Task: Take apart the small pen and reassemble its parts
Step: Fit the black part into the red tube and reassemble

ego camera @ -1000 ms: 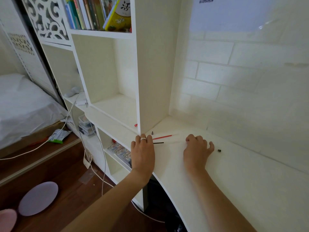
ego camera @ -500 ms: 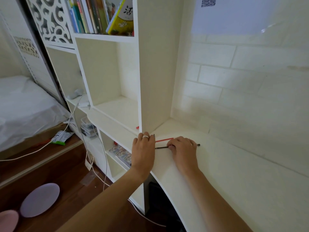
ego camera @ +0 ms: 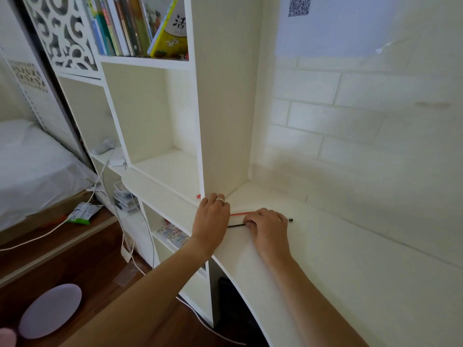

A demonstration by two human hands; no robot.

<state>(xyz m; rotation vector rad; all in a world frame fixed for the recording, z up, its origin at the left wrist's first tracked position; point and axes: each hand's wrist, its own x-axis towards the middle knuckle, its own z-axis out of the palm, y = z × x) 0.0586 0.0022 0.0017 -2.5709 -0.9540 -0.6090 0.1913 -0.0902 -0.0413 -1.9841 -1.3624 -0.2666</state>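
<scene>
On the white desk (ego camera: 338, 259) lie thin pen parts. A red refill (ego camera: 240, 213) runs between my two hands. Just in front of it lies a thin black refill (ego camera: 235, 225), and my right hand (ego camera: 266, 227) has its fingertips pinched on the right end of this rod. A small black piece (ego camera: 290, 219) shows just past the right hand's knuckles. My left hand (ego camera: 213, 221), with a ring on one finger, rests palm down at the desk's left edge, fingers together; what is under it is hidden.
A white bookshelf upright (ego camera: 225, 108) stands right behind my left hand, with books (ego camera: 140, 26) above. The brick-pattern wall (ego camera: 350, 134) bounds the desk at the back. A bed (ego camera: 30, 166), a white cable (ego camera: 62, 221) and a round lilac pad (ego camera: 50, 310) lie to the left, below.
My right hand has moved left from the small black piece to the refills and closed its fingertips on the black rod. The left hand has stayed put.
</scene>
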